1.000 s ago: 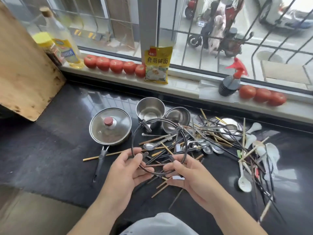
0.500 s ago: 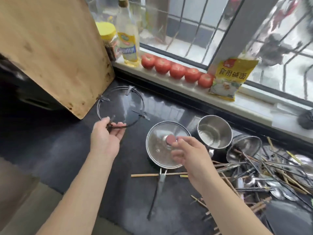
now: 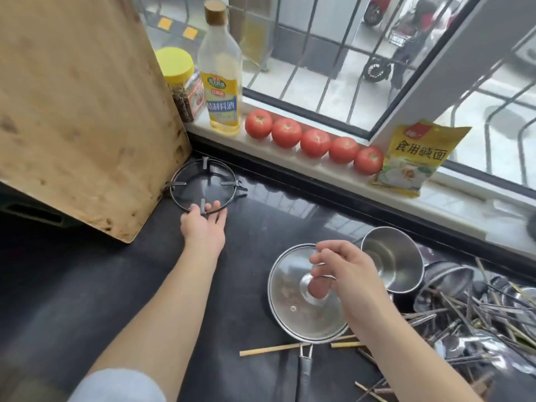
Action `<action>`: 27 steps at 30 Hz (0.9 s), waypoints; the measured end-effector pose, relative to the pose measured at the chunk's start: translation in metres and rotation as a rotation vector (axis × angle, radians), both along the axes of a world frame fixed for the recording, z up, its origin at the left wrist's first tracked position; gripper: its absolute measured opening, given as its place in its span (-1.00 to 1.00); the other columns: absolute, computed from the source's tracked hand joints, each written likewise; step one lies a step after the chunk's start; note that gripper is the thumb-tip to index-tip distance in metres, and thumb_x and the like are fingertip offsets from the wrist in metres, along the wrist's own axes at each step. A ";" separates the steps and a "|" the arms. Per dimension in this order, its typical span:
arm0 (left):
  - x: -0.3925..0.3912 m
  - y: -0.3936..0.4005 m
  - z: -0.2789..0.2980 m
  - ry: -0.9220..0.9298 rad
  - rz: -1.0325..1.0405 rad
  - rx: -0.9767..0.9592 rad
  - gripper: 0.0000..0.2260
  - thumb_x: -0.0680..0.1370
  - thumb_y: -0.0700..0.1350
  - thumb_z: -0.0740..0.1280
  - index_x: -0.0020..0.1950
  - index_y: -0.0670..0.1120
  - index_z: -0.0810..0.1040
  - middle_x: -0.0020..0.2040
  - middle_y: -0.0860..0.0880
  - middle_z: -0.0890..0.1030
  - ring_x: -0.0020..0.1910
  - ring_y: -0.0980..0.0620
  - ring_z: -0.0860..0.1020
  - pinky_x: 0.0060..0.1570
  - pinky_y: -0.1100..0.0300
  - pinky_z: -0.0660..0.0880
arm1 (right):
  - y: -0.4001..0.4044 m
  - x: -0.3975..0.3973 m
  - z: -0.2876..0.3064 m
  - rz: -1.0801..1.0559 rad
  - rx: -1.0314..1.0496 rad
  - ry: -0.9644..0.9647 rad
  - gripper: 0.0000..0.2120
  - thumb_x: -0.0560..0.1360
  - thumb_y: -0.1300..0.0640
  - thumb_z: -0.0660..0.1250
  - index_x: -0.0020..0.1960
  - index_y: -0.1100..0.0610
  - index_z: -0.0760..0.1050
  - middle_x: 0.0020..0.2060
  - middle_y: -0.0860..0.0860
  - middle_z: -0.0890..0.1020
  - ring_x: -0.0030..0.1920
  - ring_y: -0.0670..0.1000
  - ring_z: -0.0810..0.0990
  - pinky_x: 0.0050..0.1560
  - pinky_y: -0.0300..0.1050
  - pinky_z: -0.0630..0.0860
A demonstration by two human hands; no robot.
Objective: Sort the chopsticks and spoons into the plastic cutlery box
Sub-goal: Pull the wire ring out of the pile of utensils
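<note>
A jumble of metal spoons and dark and wooden chopsticks (image 3: 478, 317) lies at the lower right of the black counter. One wooden chopstick (image 3: 269, 350) sticks out to the left under the pan handle. No plastic cutlery box is in view. My left hand (image 3: 203, 224) reaches far left, its straight fingers touching the near edge of a black wire ring stand (image 3: 203, 184) that lies flat on the counter. My right hand (image 3: 348, 274) is over the lidded steel pan (image 3: 293, 311), fingers curled round the lid's red knob (image 3: 317, 288).
A big wooden cutting board (image 3: 72, 111) leans at the left, touching the ring. On the sill stand a yellow-lidded jar (image 3: 179, 79), a cooking-wine bottle (image 3: 220, 82), several tomatoes (image 3: 314, 142) and a yellow packet (image 3: 417, 158). A steel cup (image 3: 391, 259) and a bowl (image 3: 446, 278) sit right of the pan.
My left hand carried the wire ring from above the cutlery pile to the far left beside the board and laid it flat. My right hand moved onto the pan lid's knob.
</note>
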State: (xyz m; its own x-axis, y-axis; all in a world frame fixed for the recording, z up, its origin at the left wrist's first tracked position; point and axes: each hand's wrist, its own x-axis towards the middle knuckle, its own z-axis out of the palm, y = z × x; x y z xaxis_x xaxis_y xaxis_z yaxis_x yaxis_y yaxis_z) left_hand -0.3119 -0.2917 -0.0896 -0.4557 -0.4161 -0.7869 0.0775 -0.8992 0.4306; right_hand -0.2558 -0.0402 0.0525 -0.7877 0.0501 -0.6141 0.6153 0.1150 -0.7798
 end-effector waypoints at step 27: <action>0.117 0.077 0.068 -0.282 -0.714 -0.484 -0.91 0.64 -0.19 0.26 0.06 -0.11 0.57 -0.02 -0.12 0.60 -0.12 -0.07 0.62 0.01 0.03 0.59 | 0.059 0.055 -0.001 -0.100 -0.044 -0.026 -0.81 0.61 0.35 0.19 0.07 0.23 0.57 -0.22 0.09 0.65 -0.28 0.00 0.59 -0.08 -0.07 0.58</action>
State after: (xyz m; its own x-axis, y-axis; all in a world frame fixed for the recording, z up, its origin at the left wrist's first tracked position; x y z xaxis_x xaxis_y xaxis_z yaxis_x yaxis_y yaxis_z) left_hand -0.1944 -0.2152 -0.0218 -0.5494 -0.4224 -0.7209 -0.5946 -0.4084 0.6925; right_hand -0.2003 0.0192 0.0514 -0.7639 0.1004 -0.6375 0.6420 0.0177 -0.7665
